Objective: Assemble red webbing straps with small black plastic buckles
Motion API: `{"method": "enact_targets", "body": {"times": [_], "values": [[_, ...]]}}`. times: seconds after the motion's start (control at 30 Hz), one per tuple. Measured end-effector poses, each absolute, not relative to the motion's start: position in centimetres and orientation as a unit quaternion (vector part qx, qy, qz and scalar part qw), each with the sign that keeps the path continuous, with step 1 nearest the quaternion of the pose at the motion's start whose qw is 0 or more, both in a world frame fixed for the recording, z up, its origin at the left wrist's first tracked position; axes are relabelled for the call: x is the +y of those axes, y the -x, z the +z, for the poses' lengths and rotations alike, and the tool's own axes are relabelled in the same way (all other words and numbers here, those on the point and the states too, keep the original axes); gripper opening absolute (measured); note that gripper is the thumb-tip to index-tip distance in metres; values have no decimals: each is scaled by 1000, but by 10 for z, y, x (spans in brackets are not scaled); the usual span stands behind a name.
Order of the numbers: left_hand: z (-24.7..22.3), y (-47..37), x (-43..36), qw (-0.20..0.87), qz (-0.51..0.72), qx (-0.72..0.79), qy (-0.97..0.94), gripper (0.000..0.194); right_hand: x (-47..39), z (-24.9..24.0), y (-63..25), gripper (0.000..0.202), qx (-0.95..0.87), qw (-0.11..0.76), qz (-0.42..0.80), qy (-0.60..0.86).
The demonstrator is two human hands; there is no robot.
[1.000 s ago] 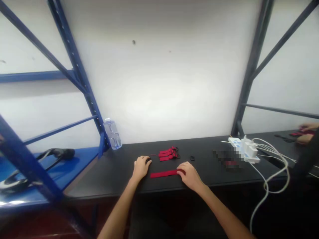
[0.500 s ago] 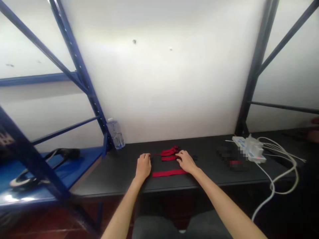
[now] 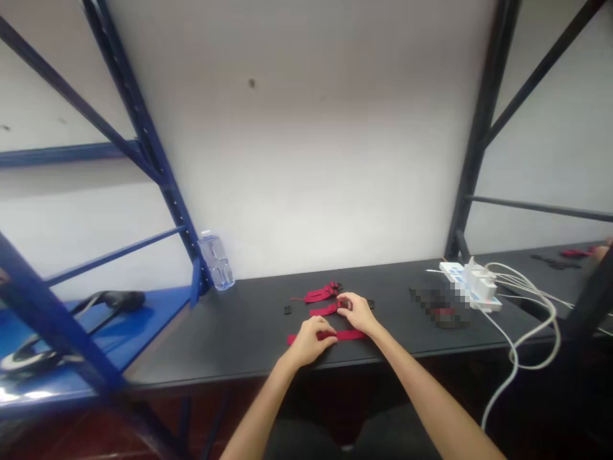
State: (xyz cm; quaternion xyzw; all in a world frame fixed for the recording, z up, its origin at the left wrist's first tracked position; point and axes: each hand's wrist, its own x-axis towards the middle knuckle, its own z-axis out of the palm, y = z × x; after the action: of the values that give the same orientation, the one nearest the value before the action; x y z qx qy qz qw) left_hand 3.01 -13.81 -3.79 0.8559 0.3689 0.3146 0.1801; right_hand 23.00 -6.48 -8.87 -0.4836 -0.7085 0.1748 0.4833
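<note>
A long red webbing strap (image 3: 352, 334) lies flat near the front edge of the black table. Over its left part is my left hand (image 3: 309, 342), its thumb and fingers apart, at or just above the webbing. My right hand (image 3: 357, 313) has its thumb and fingertips closed around the right end of a shorter red strap (image 3: 323, 311); a dark piece there is partly hidden by the fingers. Behind it lies another short red strap (image 3: 320, 294) with a black buckle (image 3: 339, 287). A small black slider buckle (image 3: 287, 310) sits to the left, and another black buckle (image 3: 370, 304) right of my hand.
A clear bottle (image 3: 218, 262) stands at the back left against the blue rack post (image 3: 175, 198). On the right are a white power strip (image 3: 457, 276) with chargers, looped white cables (image 3: 550, 313) and a blurred-out dark item (image 3: 443, 306). Headphones (image 3: 115, 300) rest on the blue shelf.
My left hand has moved right and nearer, from beside the small slider buckle to the front strap, uncovering the buckle. My right hand stays at the shorter strap. The view has shifted slightly.
</note>
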Motion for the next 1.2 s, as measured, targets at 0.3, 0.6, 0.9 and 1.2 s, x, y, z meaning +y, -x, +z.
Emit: {"method": "enact_targets", "body": {"times": [0.3,0.6,0.9,1.2], "values": [[-41,-31,-129,212,349,402,-820,23,-71,-82,-229,32,-722,496,169,451],[-50,-41,-89,197,444,484,-728,30,-78,-75,-230,34,-715,519,212,418],[-60,-40,-70,328,462,457,-686,35,-85,-69,-231,32,-723,521,206,404],[-60,-35,-77,332,450,464,-687,37,-88,-70,-228,31,-734,511,196,402]]}}
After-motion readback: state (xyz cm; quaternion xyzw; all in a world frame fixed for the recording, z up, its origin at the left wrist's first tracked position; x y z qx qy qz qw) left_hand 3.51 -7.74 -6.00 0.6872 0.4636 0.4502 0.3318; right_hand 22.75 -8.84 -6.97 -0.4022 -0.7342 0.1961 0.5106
